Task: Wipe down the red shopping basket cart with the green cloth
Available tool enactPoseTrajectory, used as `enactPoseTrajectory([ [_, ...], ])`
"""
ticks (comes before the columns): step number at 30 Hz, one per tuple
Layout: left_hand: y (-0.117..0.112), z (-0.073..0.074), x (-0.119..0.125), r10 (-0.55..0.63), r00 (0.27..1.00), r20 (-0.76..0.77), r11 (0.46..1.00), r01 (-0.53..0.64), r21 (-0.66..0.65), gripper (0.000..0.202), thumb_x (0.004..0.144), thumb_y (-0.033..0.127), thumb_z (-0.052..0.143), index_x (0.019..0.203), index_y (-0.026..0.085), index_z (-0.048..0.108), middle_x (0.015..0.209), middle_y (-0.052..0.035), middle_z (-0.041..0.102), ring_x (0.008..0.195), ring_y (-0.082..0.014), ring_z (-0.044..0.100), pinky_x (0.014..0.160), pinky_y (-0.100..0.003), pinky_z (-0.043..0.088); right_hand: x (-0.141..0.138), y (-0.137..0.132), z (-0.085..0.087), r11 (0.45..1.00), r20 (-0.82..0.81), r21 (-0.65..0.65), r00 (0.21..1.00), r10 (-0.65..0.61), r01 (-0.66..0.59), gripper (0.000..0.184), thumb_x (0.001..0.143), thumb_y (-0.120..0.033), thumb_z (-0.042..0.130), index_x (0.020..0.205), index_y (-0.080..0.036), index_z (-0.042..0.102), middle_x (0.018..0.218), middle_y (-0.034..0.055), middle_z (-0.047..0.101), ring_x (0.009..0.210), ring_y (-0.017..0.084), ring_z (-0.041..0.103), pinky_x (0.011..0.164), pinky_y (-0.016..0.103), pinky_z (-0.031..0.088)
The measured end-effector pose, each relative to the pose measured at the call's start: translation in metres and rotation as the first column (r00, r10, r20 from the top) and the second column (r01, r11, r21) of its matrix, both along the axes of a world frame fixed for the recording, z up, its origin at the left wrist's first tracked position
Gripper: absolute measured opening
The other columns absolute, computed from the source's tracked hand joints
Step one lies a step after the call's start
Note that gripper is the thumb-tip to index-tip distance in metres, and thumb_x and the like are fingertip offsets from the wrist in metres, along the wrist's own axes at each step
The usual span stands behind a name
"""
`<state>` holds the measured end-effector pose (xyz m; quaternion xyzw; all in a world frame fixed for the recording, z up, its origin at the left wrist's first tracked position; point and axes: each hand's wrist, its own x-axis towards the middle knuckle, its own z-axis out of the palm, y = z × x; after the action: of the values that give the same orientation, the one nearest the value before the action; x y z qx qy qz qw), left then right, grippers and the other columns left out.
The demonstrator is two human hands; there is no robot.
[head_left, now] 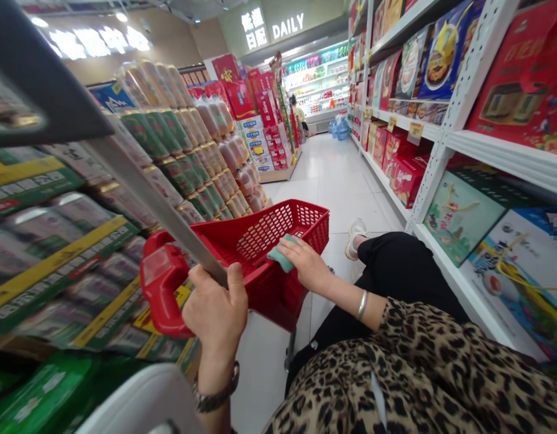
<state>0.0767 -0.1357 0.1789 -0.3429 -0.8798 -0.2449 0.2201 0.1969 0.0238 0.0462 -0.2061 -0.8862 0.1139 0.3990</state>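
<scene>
My left hand (216, 310) is wrapped round a slanting grey metal pole (154, 208), which runs up to a dark grey part at the upper left. My right hand (311, 265) holds a folded green cloth (281, 258) against the near rim of a red plastic shopping cart (273, 298). Perforated walls form the cart's basket, and its red handle (170, 307) lies to the left, behind the pole. What the fingertips touch beneath the cloth is hidden.
Stacked drink packs (183, 144) line the left side. White shelves (441, 135) with boxed goods stand close on the right. A tiled aisle (326, 175) leads to a lit fridge (317, 84), with a person (299, 114) and water jugs (339, 129) near it.
</scene>
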Motion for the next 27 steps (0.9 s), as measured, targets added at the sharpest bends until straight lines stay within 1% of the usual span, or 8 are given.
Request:
enactPoseTrajectory([
  [3, 0.0, -0.001, -0.002, 0.023, 1.0, 0.005, 1.0, -0.023, -0.02, 0.06, 0.092, 0.057, 0.034, 0.118, 0.008, 0.058, 0.073, -0.0135, 0.064, 0.069, -0.0344, 0.065, 0.062, -0.038, 0.042, 0.013, 0.033, -0.012, 0.993, 0.046, -0.049, 0.994, -0.104, 0.106, 0.071, 0.08, 0.007, 0.042, 0.144, -0.017, 0.06, 0.155, 0.0107, 0.054, 0.148, 0.023, 0.042, 0.125, 0.052, 0.033],
  [5, -0.001, -0.003, -0.005, 0.015, 1.0, -0.005, 1.0, -0.015, -0.011, 0.058, 0.094, 0.055, 0.031, 0.116, 0.01, 0.06, 0.074, -0.013, 0.064, 0.068, -0.033, 0.063, 0.063, -0.039, 0.041, 0.023, 0.054, -0.013, 0.979, 0.099, -0.082, 0.979, -0.178, 0.186, 0.068, 0.082, 0.006, 0.041, 0.143, -0.018, 0.06, 0.155, 0.0103, 0.054, 0.148, 0.023, 0.042, 0.123, 0.052, 0.035],
  [9, -0.006, -0.007, -0.014, -0.068, 0.997, -0.024, 0.996, 0.069, 0.053, 0.052, 0.099, 0.05, 0.027, 0.099, 0.016, 0.067, 0.076, -0.0109, 0.062, 0.065, -0.0277, 0.06, 0.065, -0.038, 0.041, 0.036, 0.083, -0.001, 0.919, 0.258, -0.125, 0.907, -0.334, 0.374, 0.058, 0.091, 0.002, 0.039, 0.141, -0.015, 0.062, 0.155, 0.0124, 0.053, 0.146, 0.029, 0.043, 0.12, 0.053, 0.036],
  [13, -0.013, -0.008, -0.023, -0.103, 0.994, -0.021, 0.992, 0.105, 0.073, 0.053, 0.101, 0.046, 0.026, 0.087, 0.019, 0.069, 0.08, -0.0107, 0.064, 0.065, -0.0251, 0.059, 0.066, -0.037, 0.041, 0.036, 0.092, 0.013, 0.859, 0.332, -0.142, 0.842, -0.426, 0.491, 0.047, 0.097, -0.004, 0.039, 0.131, -0.016, 0.068, 0.152, 0.0128, 0.057, 0.143, 0.032, 0.045, 0.12, 0.056, 0.032],
  [16, -0.018, -0.007, -0.027, -0.083, 0.996, -0.027, 0.993, 0.085, 0.077, 0.054, 0.101, 0.045, 0.026, 0.087, 0.018, 0.07, 0.08, -0.0114, 0.065, 0.07, -0.0263, 0.061, 0.067, -0.037, 0.041, 0.029, 0.08, 0.019, 0.859, 0.334, -0.131, 0.838, -0.432, 0.495, 0.042, 0.099, -0.008, 0.039, 0.121, -0.018, 0.073, 0.147, 0.0123, 0.061, 0.141, 0.034, 0.046, 0.12, 0.058, 0.03],
  [19, -0.022, -0.007, -0.03, -0.077, 0.996, -0.039, 0.993, 0.08, 0.089, 0.054, 0.101, 0.044, 0.027, 0.088, 0.017, 0.071, 0.086, -0.013, 0.068, 0.072, -0.0256, 0.062, 0.066, -0.038, 0.039, 0.02, 0.051, 0.024, 0.888, 0.351, -0.099, 0.851, -0.391, 0.449, 0.038, 0.099, -0.01, 0.042, 0.116, -0.02, 0.075, 0.143, 0.0115, 0.063, 0.136, 0.033, 0.049, 0.116, 0.054, 0.036],
  [23, -0.023, -0.009, -0.038, -0.083, 0.993, -0.08, 0.988, 0.093, 0.127, 0.056, 0.1, 0.042, 0.023, 0.086, 0.016, 0.07, 0.093, -0.0138, 0.069, 0.068, -0.0229, 0.059, 0.065, -0.037, 0.036, 0.002, -0.003, 0.033, 0.948, 0.321, -0.096, 0.911, -0.259, 0.304, 0.037, 0.098, -0.01, 0.044, 0.119, -0.02, 0.073, 0.143, 0.0134, 0.061, 0.128, 0.032, 0.054, 0.105, 0.052, 0.047],
  [27, -0.023, -0.012, -0.046, -0.059, 0.994, -0.089, 0.987, 0.071, 0.146, 0.055, 0.1, 0.045, 0.021, 0.089, 0.016, 0.066, 0.086, -0.0131, 0.07, 0.065, -0.0229, 0.058, 0.065, -0.036, 0.036, -0.019, -0.052, 0.053, 0.99, 0.252, -0.063, 0.962, -0.108, 0.128, 0.039, 0.099, -0.009, 0.043, 0.126, -0.021, 0.069, 0.145, 0.0126, 0.059, 0.125, 0.03, 0.054, 0.103, 0.05, 0.049],
])
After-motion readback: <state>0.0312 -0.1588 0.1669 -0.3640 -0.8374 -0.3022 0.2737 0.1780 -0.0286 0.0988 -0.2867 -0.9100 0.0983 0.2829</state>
